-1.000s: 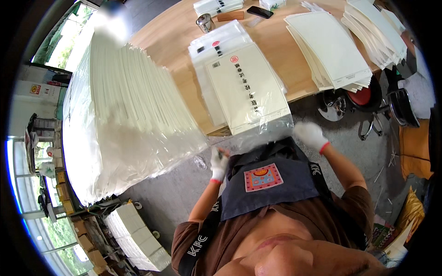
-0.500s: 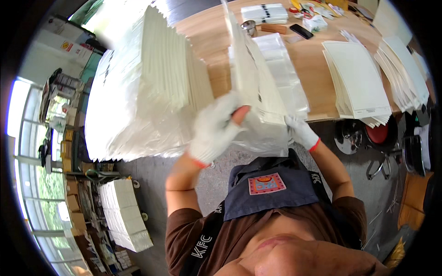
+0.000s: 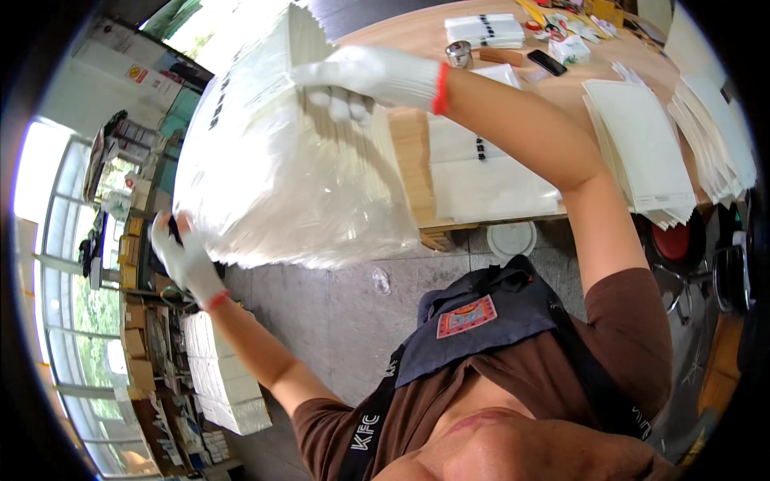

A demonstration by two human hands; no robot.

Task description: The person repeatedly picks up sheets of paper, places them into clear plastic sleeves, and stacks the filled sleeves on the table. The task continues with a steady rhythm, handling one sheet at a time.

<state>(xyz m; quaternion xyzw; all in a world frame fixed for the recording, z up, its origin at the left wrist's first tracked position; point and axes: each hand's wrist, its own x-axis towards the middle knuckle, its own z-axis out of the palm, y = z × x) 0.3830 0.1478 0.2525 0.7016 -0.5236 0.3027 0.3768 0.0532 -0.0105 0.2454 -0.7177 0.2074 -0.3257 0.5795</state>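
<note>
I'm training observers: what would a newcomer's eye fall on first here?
The big plastic-wrapped paper stack left of centre stands out, with the gloved right hand over its upper part. The gloved left hand is near the stack's lower left edge; a black phone lies far back on the wooden table.

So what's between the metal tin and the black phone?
A brown block, right of the metal tin and left of the black phone. A small translucent piece lies slightly nearer the wearer. Head view.

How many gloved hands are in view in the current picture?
2: the left hand beside the lower left of the plastic-covered stack, and the right hand at its upper part. No others show.
</note>
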